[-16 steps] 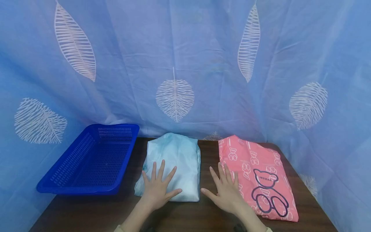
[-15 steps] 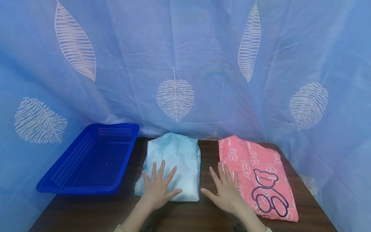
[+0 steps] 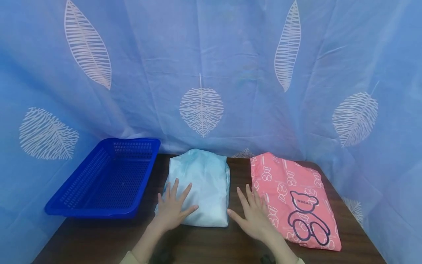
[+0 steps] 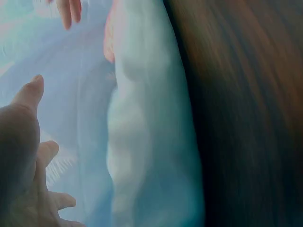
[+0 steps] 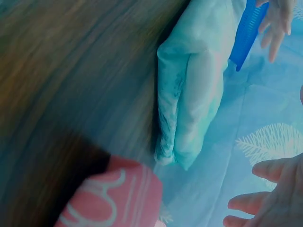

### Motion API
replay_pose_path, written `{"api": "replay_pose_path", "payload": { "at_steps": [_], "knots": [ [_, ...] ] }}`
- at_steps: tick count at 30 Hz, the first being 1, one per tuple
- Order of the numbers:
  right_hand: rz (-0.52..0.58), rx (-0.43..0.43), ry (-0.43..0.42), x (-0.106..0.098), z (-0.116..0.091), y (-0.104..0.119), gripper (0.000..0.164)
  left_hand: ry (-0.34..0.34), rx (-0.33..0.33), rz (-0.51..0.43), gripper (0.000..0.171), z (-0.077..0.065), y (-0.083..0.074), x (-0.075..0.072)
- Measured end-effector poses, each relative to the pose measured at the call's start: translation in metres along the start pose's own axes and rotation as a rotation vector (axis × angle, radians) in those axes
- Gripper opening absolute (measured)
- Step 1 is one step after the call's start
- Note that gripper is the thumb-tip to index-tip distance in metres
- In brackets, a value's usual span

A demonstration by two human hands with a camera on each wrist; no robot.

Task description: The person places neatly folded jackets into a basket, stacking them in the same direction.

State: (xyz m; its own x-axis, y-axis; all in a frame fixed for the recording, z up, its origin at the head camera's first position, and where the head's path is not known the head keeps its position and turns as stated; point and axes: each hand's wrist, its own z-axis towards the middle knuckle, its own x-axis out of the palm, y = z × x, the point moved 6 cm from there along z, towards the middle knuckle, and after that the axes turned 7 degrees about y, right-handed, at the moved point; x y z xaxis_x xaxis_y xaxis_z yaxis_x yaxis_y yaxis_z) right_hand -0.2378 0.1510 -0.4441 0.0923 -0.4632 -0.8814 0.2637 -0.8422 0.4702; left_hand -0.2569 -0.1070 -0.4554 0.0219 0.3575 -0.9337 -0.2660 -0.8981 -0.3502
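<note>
My left hand [image 3: 169, 214], fingers spread and straight, hovers over the near left part of a folded light-blue cloth [image 3: 211, 190]. In the left wrist view a gap shows between the hand [image 4: 21, 142] and the cloth's thick folded edge [image 4: 147, 123]. The right hand [image 3: 256, 220] is spread too, raised between the blue cloth and a folded pink cloth [image 3: 280, 172] with a bear outline. It holds nothing. The right wrist view has the blue cloth [image 5: 203, 80] in its middle and a pink corner [image 5: 128, 198] below.
A blue plastic basket [image 3: 93, 212] with perforated sides stands at the left of the dark wooden table [image 3: 197, 244], with nothing visible inside. Behind and around the table hangs a blue curtain [image 3: 237, 110] with white leaf prints.
My left hand has shifted slightly left and away from the blue cloth's middle. The right hand has hardly moved. The head view has shifted a little.
</note>
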Motion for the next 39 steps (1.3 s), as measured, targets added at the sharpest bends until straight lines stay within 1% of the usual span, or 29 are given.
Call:
{"api": "replay_pose_path", "payload": {
  "at_steps": [5,10,13,18,20,22,25,28,33,36,39],
  "knots": [
    [0.074,0.025,0.039,0.012,0.020,0.002,0.087,0.036,-0.110,-0.126,0.073,0.013,0.031,0.002],
    [0.195,0.065,0.048,0.031,0.044,-0.002,0.087,0.054,-0.197,-0.261,0.076,0.032,0.061,0.012],
    [0.243,0.081,0.044,0.039,0.058,-0.005,0.087,0.047,-0.234,-0.340,0.077,0.046,0.075,0.018],
    [0.292,0.095,0.050,0.044,0.080,-0.007,0.086,0.036,-0.300,-0.478,0.080,0.065,0.092,0.019],
    [0.306,0.110,0.065,0.046,0.088,-0.008,0.085,0.067,-0.314,-0.534,0.081,0.071,0.094,0.017],
    [0.328,0.128,0.081,0.047,0.096,-0.009,0.083,0.127,-0.311,-0.577,0.082,0.076,0.093,0.016],
    [0.388,0.147,0.089,0.049,0.105,-0.010,0.079,0.227,-0.270,-0.608,0.083,0.081,0.090,0.016],
    [0.472,0.172,0.103,0.052,0.111,-0.010,0.077,0.292,-0.230,-0.656,0.081,0.083,0.090,0.017],
    [0.584,0.233,0.122,0.061,0.113,-0.014,0.075,0.335,-0.179,-0.767,0.079,0.080,0.091,0.025],
    [0.658,0.224,0.125,0.065,0.114,-0.018,0.072,0.344,-0.135,-0.803,0.081,0.076,0.089,0.031],
    [0.716,0.204,0.141,0.068,0.113,-0.020,0.070,0.350,-0.078,-0.819,0.081,0.071,0.085,0.036]
  ]
}}
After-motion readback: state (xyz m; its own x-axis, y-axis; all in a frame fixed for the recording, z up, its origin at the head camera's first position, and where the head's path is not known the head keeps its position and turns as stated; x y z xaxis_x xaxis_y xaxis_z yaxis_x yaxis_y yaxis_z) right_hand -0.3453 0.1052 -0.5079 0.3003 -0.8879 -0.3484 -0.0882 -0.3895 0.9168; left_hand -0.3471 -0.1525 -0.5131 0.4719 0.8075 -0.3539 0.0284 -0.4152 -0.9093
